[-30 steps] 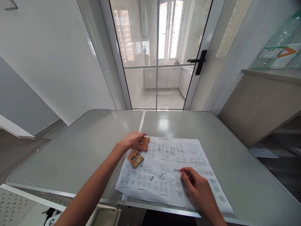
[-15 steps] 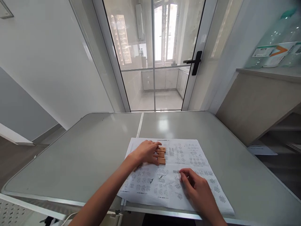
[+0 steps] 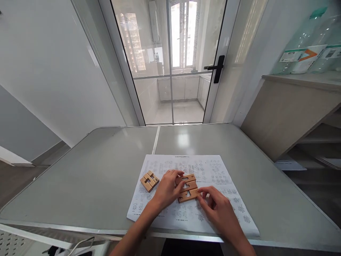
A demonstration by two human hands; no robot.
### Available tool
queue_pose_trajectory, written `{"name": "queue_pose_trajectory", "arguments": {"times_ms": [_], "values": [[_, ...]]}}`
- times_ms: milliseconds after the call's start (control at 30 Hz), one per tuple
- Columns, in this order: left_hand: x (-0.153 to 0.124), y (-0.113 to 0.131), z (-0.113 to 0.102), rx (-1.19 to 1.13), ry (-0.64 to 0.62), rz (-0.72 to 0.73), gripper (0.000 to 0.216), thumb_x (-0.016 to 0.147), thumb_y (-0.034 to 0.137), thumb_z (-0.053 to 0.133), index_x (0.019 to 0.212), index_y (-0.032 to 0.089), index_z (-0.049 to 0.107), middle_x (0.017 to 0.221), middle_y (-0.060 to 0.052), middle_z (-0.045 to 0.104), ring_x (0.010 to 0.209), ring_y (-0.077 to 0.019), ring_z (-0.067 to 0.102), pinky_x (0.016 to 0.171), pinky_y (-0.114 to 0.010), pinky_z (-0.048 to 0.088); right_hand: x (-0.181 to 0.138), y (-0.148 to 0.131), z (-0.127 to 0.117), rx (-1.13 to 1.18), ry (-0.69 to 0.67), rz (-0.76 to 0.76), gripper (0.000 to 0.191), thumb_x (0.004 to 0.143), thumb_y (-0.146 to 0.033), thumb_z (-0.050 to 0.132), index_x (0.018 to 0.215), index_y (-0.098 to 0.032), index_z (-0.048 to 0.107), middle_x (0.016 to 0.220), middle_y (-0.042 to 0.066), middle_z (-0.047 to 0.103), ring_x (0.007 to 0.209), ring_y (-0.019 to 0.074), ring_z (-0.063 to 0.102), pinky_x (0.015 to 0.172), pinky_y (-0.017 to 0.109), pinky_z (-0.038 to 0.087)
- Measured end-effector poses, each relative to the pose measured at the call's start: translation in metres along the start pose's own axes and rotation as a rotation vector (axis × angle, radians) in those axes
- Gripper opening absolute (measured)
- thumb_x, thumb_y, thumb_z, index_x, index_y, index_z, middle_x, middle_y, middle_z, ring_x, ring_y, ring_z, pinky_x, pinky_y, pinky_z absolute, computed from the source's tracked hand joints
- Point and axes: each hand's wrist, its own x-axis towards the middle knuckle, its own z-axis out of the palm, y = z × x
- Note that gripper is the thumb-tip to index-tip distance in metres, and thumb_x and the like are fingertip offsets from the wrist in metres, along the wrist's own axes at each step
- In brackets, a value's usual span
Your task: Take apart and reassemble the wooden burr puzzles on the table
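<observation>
Three notched wooden puzzle pieces (image 3: pixel 192 186) lie side by side on a printed paper sheet (image 3: pixel 229 177); small dark marks show on some of them. My left hand (image 3: pixel 168 187) is closed round their left ends, thumb and fingers covering part of the wood. At the right end of the nearest piece, my right hand (image 3: pixel 217 208) pinches with thumb and forefinger. More wooden pieces (image 3: pixel 146 185) sit in a compact square group on the sheet, left of my left hand and apart from it.
The sheet, covered in small line diagrams, lies near the front edge of a grey table (image 3: pixel 106 177). Behind the table stands a glass door (image 3: pixel 149 89) with a black handle (image 3: pixel 218 69). Large plastic bottles (image 3: pixel 301 49) are on a shelf at right.
The three pieces have come nearer and to the right with my left hand. My right hand now touches the nearest one. The square group at left has come into plain view.
</observation>
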Motion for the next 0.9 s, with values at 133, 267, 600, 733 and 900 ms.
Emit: {"name": "queue_pose_trajectory", "arguments": {"times_ms": [133, 267, 600, 733, 900], "values": [[-0.002, -0.004, 0.005, -0.019, 0.018, 0.0, 0.025, 0.096, 0.024, 0.064, 0.12, 0.022, 0.068, 0.115, -0.01, 0.071, 0.11, -0.0291, 0.066, 0.099, -0.046, 0.051, -0.002, 0.0, 0.001, -0.042, -0.034, -0.084, 0.018, 0.099, -0.039, 0.061, 0.112, -0.028, 0.069, 0.125, 0.005, 0.065, 0.052, 0.0105, 0.053, 0.062, 0.031, 0.054], [-0.004, -0.009, 0.007, -0.036, 0.02, 0.016, 0.027, 0.1, 0.028, 0.058, 0.124, 0.024, 0.069, 0.118, -0.011, 0.068, 0.112, -0.0293, 0.063, 0.1, -0.046, 0.05, -0.003, -0.002, 0.0, -0.087, -0.103, -0.133, 0.021, 0.097, -0.031, 0.063, 0.118, -0.03, 0.066, 0.134, 0.004, 0.063, 0.05, 0.0096, 0.051, 0.063, 0.032, 0.055], [-0.004, -0.005, 0.011, -0.15, 0.075, -0.016, 0.021, 0.103, 0.034, 0.055, 0.1, 0.022, 0.072, 0.107, -0.009, 0.069, 0.101, -0.0267, 0.065, 0.092, -0.042, 0.053, -0.002, -0.005, -0.002, -0.162, -0.165, -0.14, 0.018, 0.096, -0.039, 0.07, 0.111, -0.028, 0.069, 0.112, 0.002, 0.069, 0.057, 0.0132, 0.06, 0.068, 0.032, 0.054], [-0.004, -0.002, 0.007, -0.261, 0.114, -0.074, 0.027, 0.107, 0.041, 0.049, 0.108, 0.023, 0.07, 0.103, -0.006, 0.075, 0.095, -0.0237, 0.07, 0.086, -0.037, 0.055, -0.003, -0.004, -0.003, -0.125, -0.172, -0.134, 0.017, 0.097, -0.039, 0.068, 0.111, -0.029, 0.071, 0.113, 0.003, 0.068, 0.059, 0.0137, 0.06, 0.068, 0.032, 0.054], [0.0, -0.003, 0.006, -0.419, 0.137, -0.128, 0.034, 0.106, 0.049, 0.051, 0.117, 0.022, 0.069, 0.104, -0.005, 0.08, 0.086, -0.0209, 0.074, 0.078, -0.033, 0.058, -0.003, -0.005, -0.004, -0.036, -0.205, -0.098, 0.015, 0.098, -0.037, 0.064, 0.107, -0.029, 0.07, 0.104, 0.003, 0.071, 0.063, 0.0167, 0.06, 0.068, 0.032, 0.053]]}}
